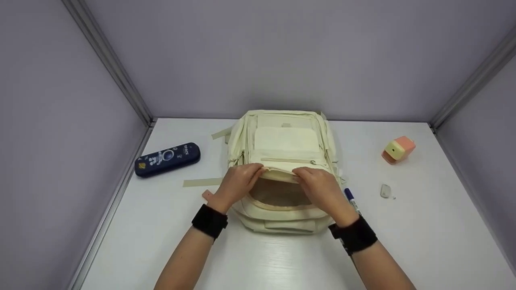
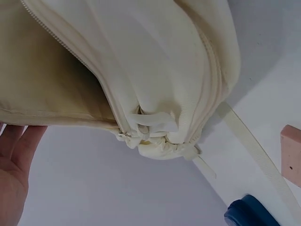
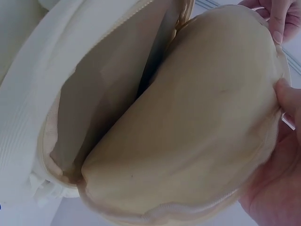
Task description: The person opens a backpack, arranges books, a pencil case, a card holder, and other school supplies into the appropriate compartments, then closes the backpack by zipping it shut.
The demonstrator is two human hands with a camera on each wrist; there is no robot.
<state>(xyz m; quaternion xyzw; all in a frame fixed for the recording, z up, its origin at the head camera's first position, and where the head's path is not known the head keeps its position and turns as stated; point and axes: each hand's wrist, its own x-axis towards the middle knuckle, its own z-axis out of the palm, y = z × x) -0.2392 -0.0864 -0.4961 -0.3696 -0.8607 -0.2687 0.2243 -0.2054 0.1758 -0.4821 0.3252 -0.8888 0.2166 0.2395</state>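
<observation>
A cream backpack lies on the white table with its main compartment unzipped toward me. My left hand pinches the edge of the raised flap on its left part. A short way along the same edge, my right hand grips it between thumb and fingers. Below the flap shows the dark inside of the bag. In the right wrist view, the flap's beige lining is spread between both hands. The left wrist view shows the zipper parted along the bag's side.
A navy pencil case lies at the left. Webbing straps and a small pink block are left of the bag. To its right are a blue-capped marker, a small pale item and a pink-and-yellow pencil sharpener. Grey panels enclose the table.
</observation>
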